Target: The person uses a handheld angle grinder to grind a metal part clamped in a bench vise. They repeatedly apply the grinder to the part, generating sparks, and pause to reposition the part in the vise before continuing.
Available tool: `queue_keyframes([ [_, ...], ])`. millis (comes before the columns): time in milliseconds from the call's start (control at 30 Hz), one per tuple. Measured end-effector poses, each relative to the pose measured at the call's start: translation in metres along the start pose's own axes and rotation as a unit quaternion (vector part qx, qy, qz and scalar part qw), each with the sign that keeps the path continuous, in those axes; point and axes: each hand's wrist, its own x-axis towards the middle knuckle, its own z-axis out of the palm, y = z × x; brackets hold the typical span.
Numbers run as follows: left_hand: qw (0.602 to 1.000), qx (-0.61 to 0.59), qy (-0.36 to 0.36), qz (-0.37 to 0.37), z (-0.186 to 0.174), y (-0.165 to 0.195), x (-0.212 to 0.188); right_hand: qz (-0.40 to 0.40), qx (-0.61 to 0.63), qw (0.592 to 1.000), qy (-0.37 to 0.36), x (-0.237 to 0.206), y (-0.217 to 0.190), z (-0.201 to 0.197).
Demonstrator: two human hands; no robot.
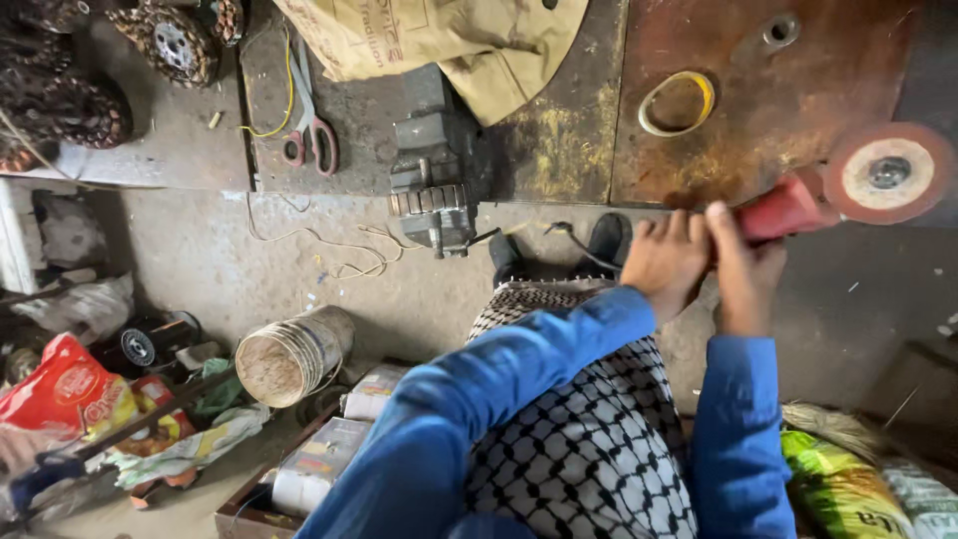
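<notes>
Both your hands on red angle grinder (798,205): left hand (667,262) wrapped round rear of body, right hand (743,262) clamped just ahead of it, likely two-handed to steady tool. Grinder's disc (888,172) sits over rusty table (798,90) edge. Yellow tape ring (677,102) lies up-left of grinder, apart. Scissors (311,125) and metal motor part (431,190) well left of grinder. Your shoes (607,238) just beside hands, below table edge.

Red plastic grinder (788,207), matt; rusty rough metal bench (778,110); checked cloth (589,439).
</notes>
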Motion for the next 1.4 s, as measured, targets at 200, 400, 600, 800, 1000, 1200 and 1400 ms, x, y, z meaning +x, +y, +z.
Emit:
queue_keyframes([
  [200, 0.999, 0.001, 0.028, 0.042, 0.027, 0.030, 0.028, 0.010, 0.015, 0.998, 0.055, 0.083, 0.042, -0.046],
  [400, 0.981, -0.154, -0.026, 0.113, -0.007, -0.013, -0.010, -0.123, -0.082, 0.989, 0.009, 0.137, 0.046, -0.066],
  [600, 0.946, -0.280, -0.128, -0.100, -0.069, -0.101, -0.113, -0.131, -0.465, 0.875, -0.045, 0.158, 0.024, -0.082],
  [800, 0.931, -0.271, 0.112, -0.216, -0.106, -0.142, -0.174, -0.021, -0.506, 0.862, 0.010, 0.143, -0.007, -0.061],
  [1000, 0.816, -0.316, 0.276, -0.399, -0.165, -0.188, -0.175, -0.331, -0.489, 0.797, 0.126, 0.063, -0.044, -0.015],
  [1200, 0.935, -0.212, 0.256, -0.122, -0.226, -0.256, -0.141, -0.116, -0.442, 0.812, -0.364, -0.031, 0.035, 0.130],
  [1400, 0.941, -0.297, 0.154, 0.050, -0.221, -0.311, -0.113, -0.194, -0.428, 0.761, -0.447, -0.053, 0.125, 0.247],
])
